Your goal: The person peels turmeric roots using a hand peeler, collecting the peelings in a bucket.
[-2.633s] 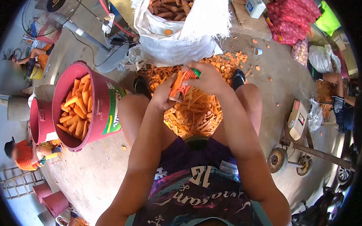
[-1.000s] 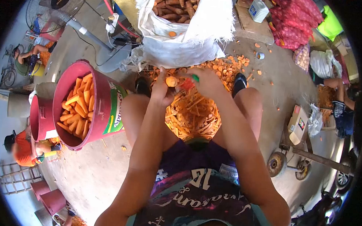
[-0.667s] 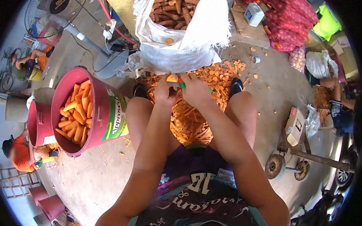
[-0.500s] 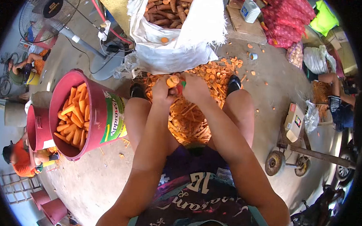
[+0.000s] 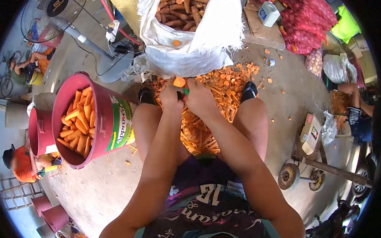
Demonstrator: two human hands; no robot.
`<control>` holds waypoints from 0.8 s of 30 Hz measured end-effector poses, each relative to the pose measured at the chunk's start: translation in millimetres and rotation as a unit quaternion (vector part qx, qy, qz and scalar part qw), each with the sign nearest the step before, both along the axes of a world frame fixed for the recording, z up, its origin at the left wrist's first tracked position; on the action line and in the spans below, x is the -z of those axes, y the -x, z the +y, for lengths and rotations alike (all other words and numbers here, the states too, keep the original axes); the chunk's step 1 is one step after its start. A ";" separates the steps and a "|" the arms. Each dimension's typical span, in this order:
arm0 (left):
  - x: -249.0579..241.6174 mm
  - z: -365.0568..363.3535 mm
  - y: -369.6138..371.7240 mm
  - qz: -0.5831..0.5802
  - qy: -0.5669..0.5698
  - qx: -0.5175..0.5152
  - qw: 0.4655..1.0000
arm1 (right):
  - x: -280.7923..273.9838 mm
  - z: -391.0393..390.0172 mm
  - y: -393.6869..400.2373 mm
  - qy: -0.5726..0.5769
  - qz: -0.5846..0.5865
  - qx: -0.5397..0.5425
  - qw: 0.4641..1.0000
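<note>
My left hand [image 5: 171,96] is closed round a carrot [image 5: 179,82], whose orange cut end faces up. Close beside it, my right hand [image 5: 199,97] grips a small tool with a green handle [image 5: 186,91]; its blade is hidden between the hands. Below both hands lies a heap of carrot peelings [image 5: 198,134], with cut carrot ends [image 5: 229,80] scattered beyond. Just ahead stands a white sack [image 5: 175,62] of unpeeled carrots [image 5: 181,11]. Peeled carrots [image 5: 79,123] fill part of a red bucket [image 5: 104,120] at my left.
A standing fan [image 5: 58,7] and its power cord are at the upper left. Red mesh sacks [image 5: 307,22] and a white jug [image 5: 268,14] stand at the upper right. A wheeled cart [image 5: 306,163] is on the right. Other people [image 5: 23,165] sit at both sides.
The carrot's cut end has tipped and moved slightly up and left between my hands. My right hand has drawn in closer to the left. The view has shifted slightly.
</note>
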State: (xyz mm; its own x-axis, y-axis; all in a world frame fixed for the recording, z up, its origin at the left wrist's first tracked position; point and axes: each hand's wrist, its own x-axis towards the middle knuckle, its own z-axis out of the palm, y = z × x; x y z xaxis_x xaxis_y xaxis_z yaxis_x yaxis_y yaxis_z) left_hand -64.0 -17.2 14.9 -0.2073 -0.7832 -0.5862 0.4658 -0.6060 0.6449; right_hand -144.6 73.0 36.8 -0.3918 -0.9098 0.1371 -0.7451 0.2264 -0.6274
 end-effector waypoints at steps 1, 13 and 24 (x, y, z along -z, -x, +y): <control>8.2 -1.3 -1.7 -0.001 0.000 0.001 1.000 | -12.6 -3.9 3.3 -0.067 -0.007 0.018 0.998; 15.7 -8.1 1.6 -0.135 0.015 -0.088 0.987 | 19.1 -39.7 17.9 -0.223 -0.115 0.001 0.968; -28.0 -87.9 -121.5 0.425 0.061 -0.044 0.902 | 13.4 -64.3 47.9 -0.267 -0.176 -0.062 0.945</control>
State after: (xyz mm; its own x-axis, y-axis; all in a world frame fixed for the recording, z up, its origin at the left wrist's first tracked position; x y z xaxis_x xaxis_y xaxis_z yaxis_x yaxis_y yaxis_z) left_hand 57.5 -105.1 43.0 -0.4744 -0.8669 -0.1527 0.8667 -0.4904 0.0913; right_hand -192.5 8.8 23.4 -0.2131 -0.8546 -0.4736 -0.5531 0.5051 -0.6626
